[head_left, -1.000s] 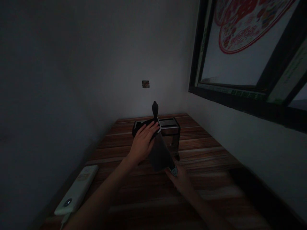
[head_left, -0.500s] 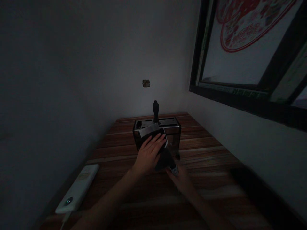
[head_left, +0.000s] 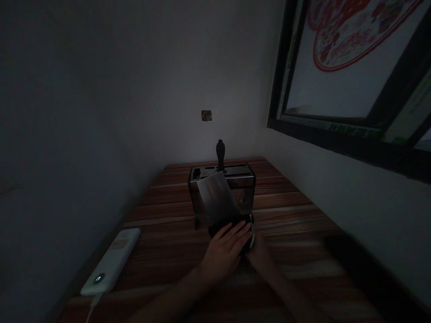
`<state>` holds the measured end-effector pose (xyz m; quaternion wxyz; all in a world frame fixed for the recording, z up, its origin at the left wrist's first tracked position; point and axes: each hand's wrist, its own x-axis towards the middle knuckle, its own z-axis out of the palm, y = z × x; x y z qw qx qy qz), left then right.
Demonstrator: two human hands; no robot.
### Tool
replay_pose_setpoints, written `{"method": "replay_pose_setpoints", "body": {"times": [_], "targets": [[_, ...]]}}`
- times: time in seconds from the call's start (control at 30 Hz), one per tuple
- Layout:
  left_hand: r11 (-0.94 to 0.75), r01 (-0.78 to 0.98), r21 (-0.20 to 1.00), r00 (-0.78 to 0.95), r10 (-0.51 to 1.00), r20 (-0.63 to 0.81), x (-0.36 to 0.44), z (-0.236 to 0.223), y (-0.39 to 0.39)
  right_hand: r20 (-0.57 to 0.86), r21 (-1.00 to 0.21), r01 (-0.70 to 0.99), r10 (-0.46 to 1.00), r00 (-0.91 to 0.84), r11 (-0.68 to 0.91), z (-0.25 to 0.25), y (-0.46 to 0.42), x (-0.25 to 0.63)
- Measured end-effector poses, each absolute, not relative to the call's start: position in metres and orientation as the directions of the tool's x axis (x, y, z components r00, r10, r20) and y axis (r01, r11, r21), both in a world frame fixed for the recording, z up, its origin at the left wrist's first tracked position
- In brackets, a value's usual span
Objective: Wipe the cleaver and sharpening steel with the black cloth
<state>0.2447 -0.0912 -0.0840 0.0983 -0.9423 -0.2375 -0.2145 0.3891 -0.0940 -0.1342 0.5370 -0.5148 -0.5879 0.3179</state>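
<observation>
A cleaver (head_left: 218,197) is tilted up and to the left in front of the knife block, its broad grey blade mostly bare. My left hand (head_left: 224,251) presses a black cloth (head_left: 215,229) over the lower end of the blade, fingers laid across it. Just to the right, my right hand (head_left: 260,255) is closed around the cleaver's handle, which the cloth and fingers largely hide. Behind the blade stands the knife block (head_left: 245,190) with a metal slotted top. A black knife handle (head_left: 220,151) sticks upright out of it.
On the left of the wood-grain table (head_left: 161,251) lies a white power bank (head_left: 112,260) with a lit display and a cable. A dark blurred object (head_left: 363,264) is at the right edge. Walls enclose the table, with a dark-framed window (head_left: 323,125) on the right.
My left hand and the cloth have slid down the blade towards the handle and my right hand, baring most of the blade. The knife block stays in place.
</observation>
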Motion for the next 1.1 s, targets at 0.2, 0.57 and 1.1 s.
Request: {"method": "replay_pose_setpoints", "body": {"times": [0.2,0.57,1.1], "targets": [[-0.866,0.491,-0.089,0.796,0.405,0.450,0.246,-0.085,-0.092,0.295,-0.924,0.282,0.951,0.096,0.258,-0.126,-0.096,0.388],[-0.865,0.495,-0.078,0.788,0.410,0.459,0.246,-0.086,-0.092,0.303,-0.923,0.277,0.948,0.101,0.265,-0.130,-0.095,0.388],[-0.867,0.496,-0.054,0.783,0.420,0.459,0.240,-0.063,-0.085,0.334,-0.909,0.289,0.939,0.075,0.301,-0.130,-0.092,0.391]]}}
